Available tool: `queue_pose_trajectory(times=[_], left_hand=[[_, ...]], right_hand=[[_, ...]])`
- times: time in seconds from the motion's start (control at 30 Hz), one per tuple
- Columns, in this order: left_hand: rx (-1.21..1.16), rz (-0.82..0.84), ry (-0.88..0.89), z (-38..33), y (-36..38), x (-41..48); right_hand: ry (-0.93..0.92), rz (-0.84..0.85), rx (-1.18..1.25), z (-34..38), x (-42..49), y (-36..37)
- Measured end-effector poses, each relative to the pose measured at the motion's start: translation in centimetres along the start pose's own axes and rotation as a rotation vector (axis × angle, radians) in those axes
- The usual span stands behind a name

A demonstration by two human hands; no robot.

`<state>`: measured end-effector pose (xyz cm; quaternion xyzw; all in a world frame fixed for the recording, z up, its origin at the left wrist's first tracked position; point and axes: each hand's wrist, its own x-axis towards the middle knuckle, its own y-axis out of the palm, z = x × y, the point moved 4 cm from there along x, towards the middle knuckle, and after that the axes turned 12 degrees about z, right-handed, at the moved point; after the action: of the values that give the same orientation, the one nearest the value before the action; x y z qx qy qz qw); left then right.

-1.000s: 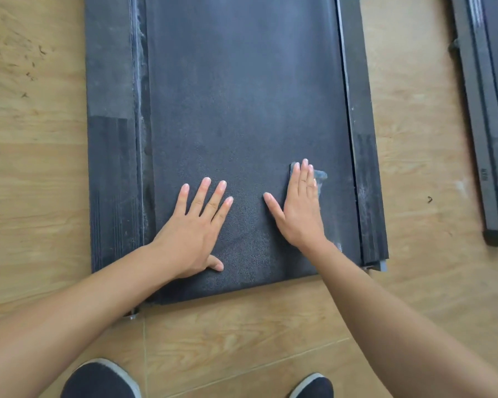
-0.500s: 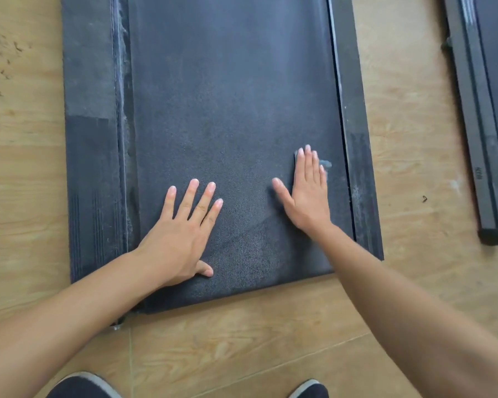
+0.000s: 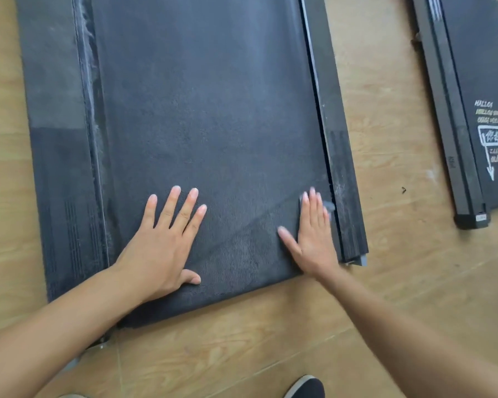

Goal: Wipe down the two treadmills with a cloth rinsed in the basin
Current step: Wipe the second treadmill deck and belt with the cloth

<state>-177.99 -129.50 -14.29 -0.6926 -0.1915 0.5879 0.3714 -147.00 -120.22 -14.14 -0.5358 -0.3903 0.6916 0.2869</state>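
A dark treadmill lies flat on the wooden floor, its belt (image 3: 207,116) filling the middle of the view. My left hand (image 3: 164,245) presses flat on the belt near its rear end, fingers spread. My right hand (image 3: 314,234) lies flat with straight fingers on a small grey cloth (image 3: 329,206), only an edge of which shows past the fingertips, close to the right side rail (image 3: 342,173). A damp diagonal wipe mark runs between the hands. The second treadmill (image 3: 477,81), with white lettering, lies at the right edge.
Dusty left side rail (image 3: 58,139) of the near treadmill. Wooden floor (image 3: 385,133) separates the two treadmills. The toe of a dark shoe (image 3: 305,387) shows at the bottom edge. The basin is out of view.
My right hand has slid the cloth rightward across the belt toward the right rail, leaving a damp streak. The left hand stays planted; the camera has shifted slightly.
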Motion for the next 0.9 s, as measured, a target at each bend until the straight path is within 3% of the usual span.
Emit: queue_pose_trajectory(times=[0.17,0.23,0.43,0.57,0.77,0.9], left_hand=[[-0.013,-0.103,0.016,0.1,0.9,0.3],[-0.029,-0.15,0.055,0.4,1.1,0.2],[-0.062,-0.112,0.044,0.0,1.2,0.4],[-0.054,-0.049,0.045,-0.3,0.2,0.0],[-0.069,-0.039,0.05,0.4,0.0,-0.3],[-0.107,-0.06,0.065,0.5,0.3,-0.5]], right_hand=[[-0.087,-0.037,-0.079,0.9,10.4,-6.0],[-0.092,-0.029,-0.067,-0.2,8.8,-5.2],[0.012,0.129,0.022,-3.9,-7.9,3.4],[0.058,0.07,0.066,-3.8,-6.1,2.8],[0.066,-0.025,0.085,-1.7,5.0,-2.8],[0.077,0.005,0.146,0.9,-0.2,0.1]])
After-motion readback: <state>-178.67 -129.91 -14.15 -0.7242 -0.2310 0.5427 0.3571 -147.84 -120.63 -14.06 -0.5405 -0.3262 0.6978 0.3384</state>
